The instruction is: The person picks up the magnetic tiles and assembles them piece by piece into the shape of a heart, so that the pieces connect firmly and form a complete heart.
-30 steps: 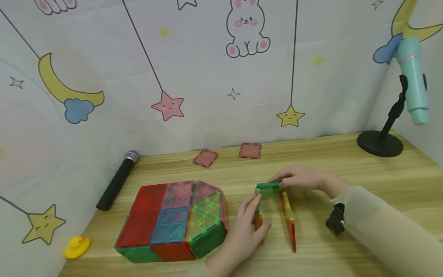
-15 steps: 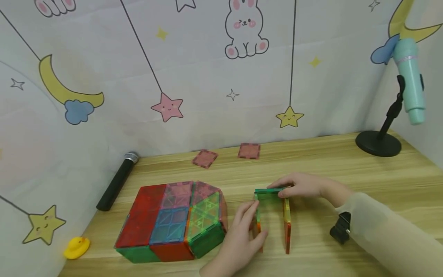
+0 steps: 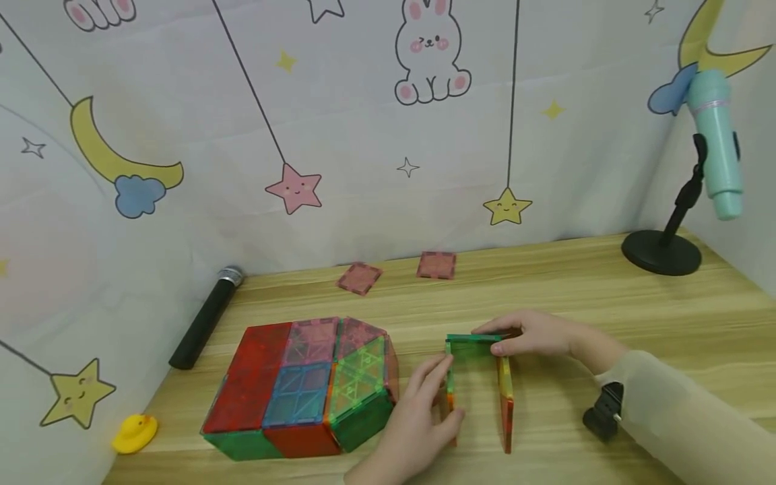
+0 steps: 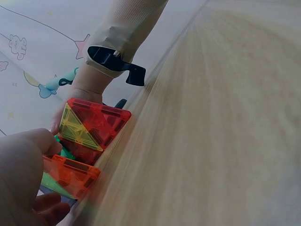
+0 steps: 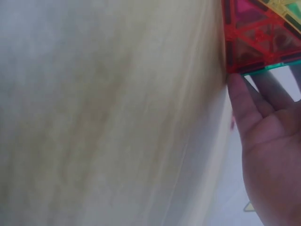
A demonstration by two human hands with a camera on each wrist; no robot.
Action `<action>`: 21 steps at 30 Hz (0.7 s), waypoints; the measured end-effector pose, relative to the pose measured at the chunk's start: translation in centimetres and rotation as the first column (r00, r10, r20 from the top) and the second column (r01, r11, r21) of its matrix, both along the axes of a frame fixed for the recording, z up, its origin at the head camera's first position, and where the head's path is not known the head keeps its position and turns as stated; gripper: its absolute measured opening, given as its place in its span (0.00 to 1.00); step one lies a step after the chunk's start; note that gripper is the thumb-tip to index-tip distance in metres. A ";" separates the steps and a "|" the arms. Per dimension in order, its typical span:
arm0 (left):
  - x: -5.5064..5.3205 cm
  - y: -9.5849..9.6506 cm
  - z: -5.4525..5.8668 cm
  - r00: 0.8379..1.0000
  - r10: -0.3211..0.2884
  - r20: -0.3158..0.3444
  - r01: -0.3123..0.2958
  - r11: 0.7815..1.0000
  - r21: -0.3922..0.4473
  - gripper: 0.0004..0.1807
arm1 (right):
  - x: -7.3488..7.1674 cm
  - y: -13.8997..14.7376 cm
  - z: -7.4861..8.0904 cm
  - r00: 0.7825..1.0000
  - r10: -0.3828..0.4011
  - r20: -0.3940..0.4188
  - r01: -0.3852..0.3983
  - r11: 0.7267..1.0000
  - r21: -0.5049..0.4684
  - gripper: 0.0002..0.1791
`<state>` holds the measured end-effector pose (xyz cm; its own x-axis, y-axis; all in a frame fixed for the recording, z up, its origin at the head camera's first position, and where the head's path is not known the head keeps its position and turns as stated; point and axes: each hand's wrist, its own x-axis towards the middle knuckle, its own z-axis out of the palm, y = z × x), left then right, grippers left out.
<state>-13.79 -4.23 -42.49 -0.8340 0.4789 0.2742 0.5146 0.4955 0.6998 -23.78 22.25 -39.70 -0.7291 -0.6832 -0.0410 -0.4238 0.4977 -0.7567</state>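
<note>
Translucent magnetic tiles stand on edge as a U-shaped frame. Its back is a green tile (image 3: 471, 339), its right wall a yellow and red pair (image 3: 506, 404), its left wall green and orange (image 3: 450, 387). My left hand (image 3: 409, 421) holds the left wall, thumb on the inner side and fingers on the outer; the orange triangle (image 4: 73, 175) shows between them in the left wrist view. At the back right corner, my right hand (image 3: 539, 335) pinches the green tile, thumb in front and fingers behind. The right wrist view has its thumb against the red tile's (image 5: 256, 40) edge.
A large block of joined tiles (image 3: 248, 377) stands left of my left hand. Two pink square tiles (image 3: 436, 265) lie at the back. A black microphone (image 3: 206, 320), a yellow duck (image 3: 135, 434) and a mint microphone on a stand (image 3: 715, 145) are around the edges.
My right hand has drawn the green back tile toward me and slightly right. The right wall has turned from slanting to nearly parallel with the left wall. My left hand has shifted slightly nearer.
</note>
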 end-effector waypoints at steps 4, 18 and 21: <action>0.1 -0.2 0.0 1.000 -0.009 0.016 0.009 1.000 0.011 0.37 | 0.2 -0.1 0.0 1.000 -0.001 -0.003 0.001 1.000 0.001 0.23; 0.7 -1.3 -0.2 0.998 -0.029 0.061 0.028 0.999 0.021 0.37 | -0.5 -0.7 -0.2 1.000 0.013 0.017 -0.012 0.999 -0.031 0.23; 0.6 -1.3 -0.3 0.998 -0.039 0.058 0.037 0.999 0.032 0.37 | -2.0 -0.9 -0.2 0.996 -0.087 0.033 0.088 0.996 -0.030 0.26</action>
